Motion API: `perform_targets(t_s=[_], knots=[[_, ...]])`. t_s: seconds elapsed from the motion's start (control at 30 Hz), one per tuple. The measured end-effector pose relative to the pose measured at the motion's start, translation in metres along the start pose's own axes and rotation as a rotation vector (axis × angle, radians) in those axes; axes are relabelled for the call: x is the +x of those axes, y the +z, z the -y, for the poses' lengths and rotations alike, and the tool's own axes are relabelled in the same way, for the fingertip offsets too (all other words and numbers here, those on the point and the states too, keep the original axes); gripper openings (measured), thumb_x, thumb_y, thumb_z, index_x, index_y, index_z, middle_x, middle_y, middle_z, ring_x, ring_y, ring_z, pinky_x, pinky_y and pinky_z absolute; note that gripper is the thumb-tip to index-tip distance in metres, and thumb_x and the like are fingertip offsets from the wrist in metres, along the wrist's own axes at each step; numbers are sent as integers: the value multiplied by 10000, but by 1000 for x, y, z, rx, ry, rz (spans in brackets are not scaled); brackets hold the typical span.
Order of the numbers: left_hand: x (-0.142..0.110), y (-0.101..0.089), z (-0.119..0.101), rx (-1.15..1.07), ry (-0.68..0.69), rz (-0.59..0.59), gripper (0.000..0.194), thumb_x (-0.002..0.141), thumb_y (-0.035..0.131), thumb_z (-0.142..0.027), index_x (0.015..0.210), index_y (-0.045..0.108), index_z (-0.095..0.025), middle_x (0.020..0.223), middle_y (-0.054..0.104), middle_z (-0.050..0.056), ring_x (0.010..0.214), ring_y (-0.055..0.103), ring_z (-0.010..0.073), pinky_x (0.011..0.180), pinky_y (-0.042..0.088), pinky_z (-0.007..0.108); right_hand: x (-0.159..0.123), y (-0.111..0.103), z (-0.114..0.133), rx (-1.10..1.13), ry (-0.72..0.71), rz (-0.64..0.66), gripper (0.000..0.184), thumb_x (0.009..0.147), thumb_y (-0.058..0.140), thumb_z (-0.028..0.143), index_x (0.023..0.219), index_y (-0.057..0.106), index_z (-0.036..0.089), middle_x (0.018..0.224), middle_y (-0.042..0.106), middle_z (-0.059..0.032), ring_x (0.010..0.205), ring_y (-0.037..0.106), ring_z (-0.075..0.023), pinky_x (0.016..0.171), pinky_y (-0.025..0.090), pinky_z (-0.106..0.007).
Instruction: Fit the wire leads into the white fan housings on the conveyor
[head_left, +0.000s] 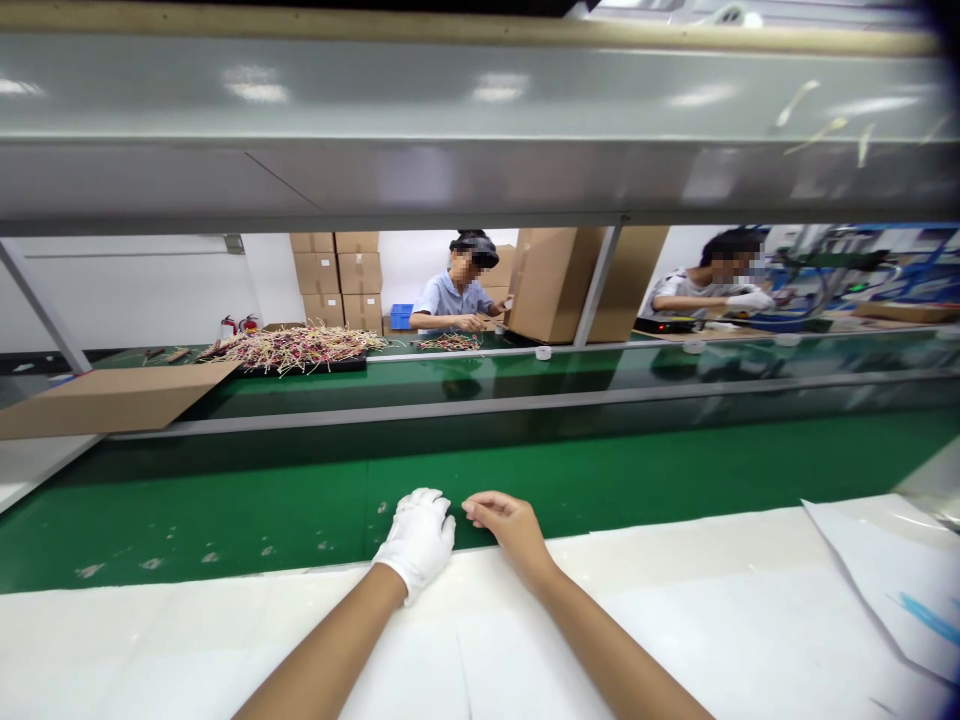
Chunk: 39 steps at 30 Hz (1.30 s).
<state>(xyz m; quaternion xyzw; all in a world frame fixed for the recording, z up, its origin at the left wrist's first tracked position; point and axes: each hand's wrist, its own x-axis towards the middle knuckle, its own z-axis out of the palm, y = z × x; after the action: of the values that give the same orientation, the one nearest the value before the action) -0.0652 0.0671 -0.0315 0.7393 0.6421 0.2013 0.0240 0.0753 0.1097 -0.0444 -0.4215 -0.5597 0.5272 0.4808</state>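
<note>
My left hand (418,540), in a white glove, rests palm down where the white work surface (330,640) meets the green belt (285,500). Its fingers reach forward over the green, the thumb apart on the right side, and nothing shows in it. Just to the right is my right hand (511,530), bare, with thumb and forefinger tips brought together in a pinch. Whatever may be between those tips is too small or hidden to make out. A narrow gap separates the two hands.
A metal shelf (450,180) spans overhead. Beyond the belt lie a heap of thin pale wires (300,345), a cardboard sheet (112,395) and a tall carton (555,285). One person (454,295) works opposite, another person (705,285) farther right. White sheets (892,570) lie at right.
</note>
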Motion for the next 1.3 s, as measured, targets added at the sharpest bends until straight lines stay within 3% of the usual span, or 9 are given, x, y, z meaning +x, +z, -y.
perform_targets(t_s=[0.27, 0.5, 0.73, 1.07, 1.3], knots=[[-1, -1, -1, 12, -27, 24, 365, 814, 346, -299, 1049, 585, -153, 1138, 530, 81, 1063, 437, 216, 933, 331, 347, 0, -1, 0, 84, 36, -59, 245, 548, 695, 319, 732, 680, 157, 691, 691, -77, 747, 636, -251, 749, 487, -374], [0, -1, 0, 0, -15, 6, 348, 807, 354, -290, 1017, 597, -155, 1105, 547, 83, 1031, 456, 215, 911, 350, 346, 1, 0, -5, -1, -15, -42, 252, 586, 679, 357, 738, 660, 156, 672, 666, -55, 617, 595, -187, 642, 483, -324], [-1, -2, -1, -6, -3, -2, 333, 799, 363, -275, 992, 605, -153, 1092, 555, 84, 1017, 468, 217, 899, 361, 353, 1, 1, -3, 91, 10, -26, 339, 578, 669, 464, 691, 645, 145, 636, 646, -62, 592, 589, -174, 566, 485, -291], [0, 1, 1, 2, -1, -6, 333, 806, 359, -279, 1001, 596, -151, 1100, 546, 87, 1024, 458, 217, 909, 349, 352, 1, 1, -3, 82, 28, -15, 285, 524, 723, 355, 699, 649, 142, 661, 670, -66, 612, 596, -174, 614, 484, -294], [0, 2, 1, 3, 3, -22, 326, 791, 377, -270, 985, 609, -149, 1088, 559, 83, 1021, 469, 219, 903, 362, 355, 1, 1, -1, 86, 24, 1, 281, 573, 666, 405, 657, 645, 138, 583, 636, -46, 523, 552, -141, 518, 455, -262]])
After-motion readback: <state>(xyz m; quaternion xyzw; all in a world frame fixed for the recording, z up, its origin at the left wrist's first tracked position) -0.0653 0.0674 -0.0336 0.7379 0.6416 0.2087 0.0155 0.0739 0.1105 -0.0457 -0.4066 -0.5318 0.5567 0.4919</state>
